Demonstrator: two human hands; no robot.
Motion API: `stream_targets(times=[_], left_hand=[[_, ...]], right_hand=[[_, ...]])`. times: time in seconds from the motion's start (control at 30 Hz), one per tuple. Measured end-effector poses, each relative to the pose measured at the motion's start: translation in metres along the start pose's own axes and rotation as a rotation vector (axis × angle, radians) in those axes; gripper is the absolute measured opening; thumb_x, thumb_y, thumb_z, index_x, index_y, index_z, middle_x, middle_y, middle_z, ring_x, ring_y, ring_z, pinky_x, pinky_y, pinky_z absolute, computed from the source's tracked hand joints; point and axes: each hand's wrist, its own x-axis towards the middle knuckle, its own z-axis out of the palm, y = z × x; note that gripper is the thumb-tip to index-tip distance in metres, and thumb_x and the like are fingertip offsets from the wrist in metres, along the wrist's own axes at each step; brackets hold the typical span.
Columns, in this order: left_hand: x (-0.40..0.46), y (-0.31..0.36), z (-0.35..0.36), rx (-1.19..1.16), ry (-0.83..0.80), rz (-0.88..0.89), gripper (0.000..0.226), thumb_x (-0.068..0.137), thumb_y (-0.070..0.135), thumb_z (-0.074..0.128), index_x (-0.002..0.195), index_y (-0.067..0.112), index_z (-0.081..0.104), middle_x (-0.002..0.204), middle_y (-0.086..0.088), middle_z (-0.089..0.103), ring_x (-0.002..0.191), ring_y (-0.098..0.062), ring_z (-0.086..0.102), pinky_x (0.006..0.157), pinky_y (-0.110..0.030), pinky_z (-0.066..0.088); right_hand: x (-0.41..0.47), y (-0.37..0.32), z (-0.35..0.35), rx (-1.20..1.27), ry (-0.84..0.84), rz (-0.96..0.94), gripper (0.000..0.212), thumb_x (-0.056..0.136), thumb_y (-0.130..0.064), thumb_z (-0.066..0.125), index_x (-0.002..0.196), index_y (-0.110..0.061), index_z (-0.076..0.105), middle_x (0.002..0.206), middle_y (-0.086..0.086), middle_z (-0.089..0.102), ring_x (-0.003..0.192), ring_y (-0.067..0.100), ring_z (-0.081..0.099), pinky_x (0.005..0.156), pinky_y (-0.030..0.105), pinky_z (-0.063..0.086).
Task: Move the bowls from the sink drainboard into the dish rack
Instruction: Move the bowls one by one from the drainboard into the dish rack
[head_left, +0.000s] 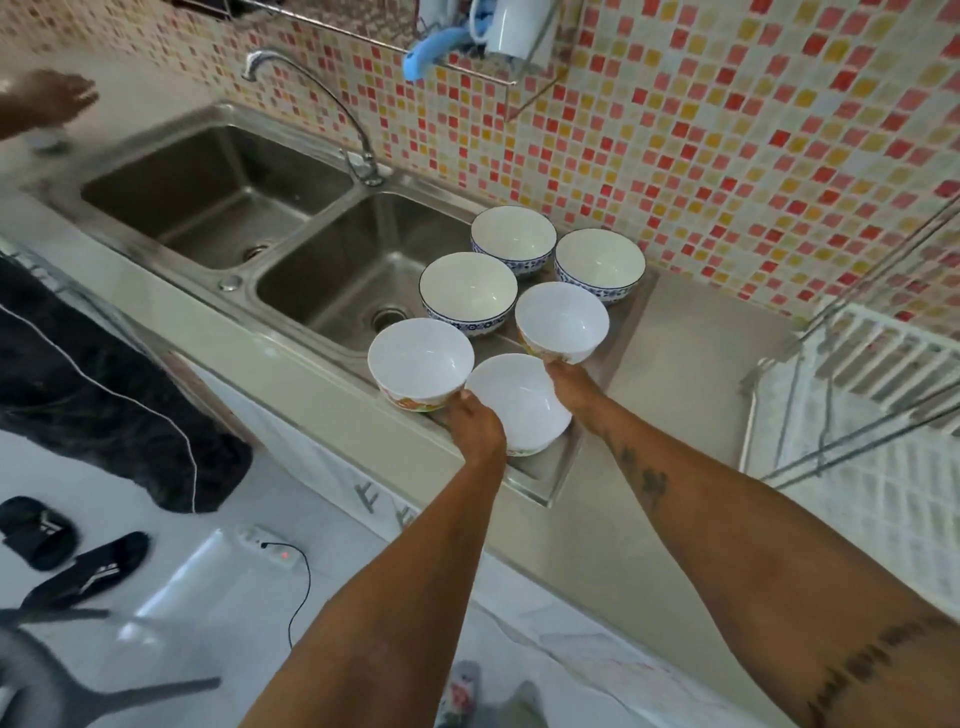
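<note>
With six bowls bunched on the drainboard (631, 332), the left hand (475, 426) pinches the near-left bowl (421, 358) and the right hand (571, 387) grips the middle-right bowl (561, 319); lift both straight up, then carry them toward the dish rack (857, 405) at three o'clock without knocking neighbours.

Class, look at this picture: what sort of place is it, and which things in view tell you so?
Most likely a home kitchen. A double stainless steel sink with a curved tap sits against a mosaic tiled wall, six bowls stand on the drainboard, and a white dish rack waits to the right.
</note>
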Motion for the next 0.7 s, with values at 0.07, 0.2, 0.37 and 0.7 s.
stream_targets(times=[0.07,0.2,0.37,0.7], left_hand=[[-0.002,0.001,0.003,0.006,0.013,-0.007,0.041,0.105,0.019,0.026,0.139,0.005,0.044,0.146,-0.016,0.047,0.132,-0.036,0.045,0.11,-0.038,0.035],[-0.007,0.006,0.01,-0.009,0.053,-0.046,0.043,0.105,0.021,0.025,0.137,0.002,0.046,0.143,-0.018,0.049,0.132,-0.037,0.046,0.109,-0.039,0.036],[-0.035,0.037,0.021,-0.111,0.001,-0.096,0.045,0.105,0.021,0.025,0.14,-0.001,0.043,0.144,-0.018,0.048,0.131,-0.034,0.047,0.107,-0.036,0.037],[-0.122,0.181,0.057,-0.263,-0.255,0.13,0.037,0.099,0.03,0.031,0.118,0.011,0.056,0.136,-0.017,0.055,0.121,-0.037,0.054,0.107,-0.047,0.043]], right_hand=[[-0.001,0.0,0.0,0.031,0.004,0.036,0.047,0.103,-0.032,0.032,0.142,-0.008,0.04,0.142,0.015,0.05,0.128,0.031,0.048,0.096,0.034,0.039],[-0.007,-0.005,-0.007,0.074,0.054,0.023,0.052,0.103,-0.037,0.028,0.145,-0.008,0.038,0.143,0.015,0.049,0.128,0.032,0.048,0.097,0.033,0.04],[-0.029,-0.035,-0.029,0.029,0.123,-0.02,0.059,0.102,-0.047,0.023,0.136,-0.01,0.051,0.133,0.014,0.057,0.108,0.026,0.056,0.089,0.031,0.044],[-0.143,-0.152,-0.124,0.149,0.564,-0.361,0.05,0.103,-0.038,0.024,0.133,-0.008,0.05,0.138,0.016,0.053,0.108,0.026,0.052,0.09,0.033,0.039]])
